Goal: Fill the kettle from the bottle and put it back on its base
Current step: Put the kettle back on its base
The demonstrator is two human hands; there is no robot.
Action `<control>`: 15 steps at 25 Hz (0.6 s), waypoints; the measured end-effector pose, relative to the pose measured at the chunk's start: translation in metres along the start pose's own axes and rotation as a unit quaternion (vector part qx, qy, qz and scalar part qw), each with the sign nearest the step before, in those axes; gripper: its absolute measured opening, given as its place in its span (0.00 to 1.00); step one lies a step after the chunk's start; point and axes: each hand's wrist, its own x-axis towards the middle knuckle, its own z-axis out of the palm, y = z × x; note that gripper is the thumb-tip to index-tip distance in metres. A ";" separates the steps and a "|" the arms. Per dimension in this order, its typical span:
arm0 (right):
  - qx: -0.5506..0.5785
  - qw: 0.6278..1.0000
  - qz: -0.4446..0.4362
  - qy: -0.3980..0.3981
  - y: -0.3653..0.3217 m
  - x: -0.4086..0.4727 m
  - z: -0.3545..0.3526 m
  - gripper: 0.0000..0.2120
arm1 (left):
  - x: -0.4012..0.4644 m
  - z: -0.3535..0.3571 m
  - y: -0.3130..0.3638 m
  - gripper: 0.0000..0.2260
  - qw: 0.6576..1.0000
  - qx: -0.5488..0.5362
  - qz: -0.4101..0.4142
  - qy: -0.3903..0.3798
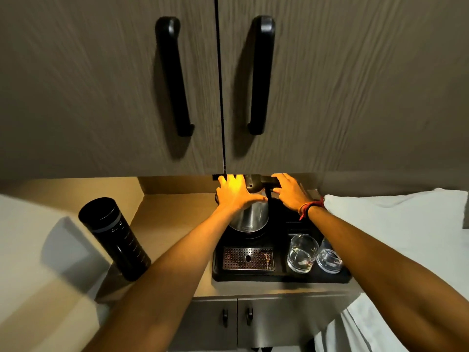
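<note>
Counter tray (279, 276): both hands on kettle (251, 214) (right grip on handle).

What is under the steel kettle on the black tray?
The kettle stands on a round black base at the back of the black tray. Only the base's front rim shows; the kettle covers the rest.

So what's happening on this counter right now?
A person has both hands on a steel kettle that sits on its base on a black tray. The left hand lies flat against the kettle's body and the right hand is at the handle near the lid. A black bottle stands untouched to the left, and two glasses stand on the tray.
</note>
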 end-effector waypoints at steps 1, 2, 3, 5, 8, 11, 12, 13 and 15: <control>0.002 1.000 -0.007 0.002 0.003 -0.002 0.000 0.18 | -0.001 0.000 0.002 0.46 1.000 0.007 0.004 -0.001; -0.001 1.000 -0.012 0.005 0.005 -0.003 0.000 0.16 | -0.003 -0.001 0.002 0.47 1.000 0.013 0.009 -0.002; -0.004 1.000 -0.020 0.007 0.007 -0.006 0.000 0.15 | -0.005 -0.001 0.003 0.47 1.000 0.016 0.012 0.000; -0.008 0.999 -0.034 0.011 0.010 -0.009 0.000 0.14 | -0.010 0.000 0.005 0.48 0.999 0.023 0.017 0.014; -0.015 0.999 -0.044 0.009 0.019 -0.009 0.000 0.13 | -0.013 0.003 0.009 0.49 1.000 0.023 0.014 0.010; -0.002 0.998 -0.062 -0.003 0.023 -0.006 0.003 0.15 | -0.010 0.004 0.005 0.49 1.000 0.016 0.006 -0.002; 0.004 0.998 -0.061 -0.004 0.023 -0.005 0.005 0.16 | -0.009 0.005 0.003 0.49 1.000 0.018 0.008 -0.001; 0.016 0.998 -0.056 -0.004 0.024 -0.004 0.008 0.19 | -0.008 0.006 0.000 0.50 1.000 0.025 0.010 0.003; 0.001 0.999 -0.039 0.013 0.029 -0.007 0.016 0.26 | -0.009 0.009 -0.003 0.52 0.999 0.045 0.013 0.016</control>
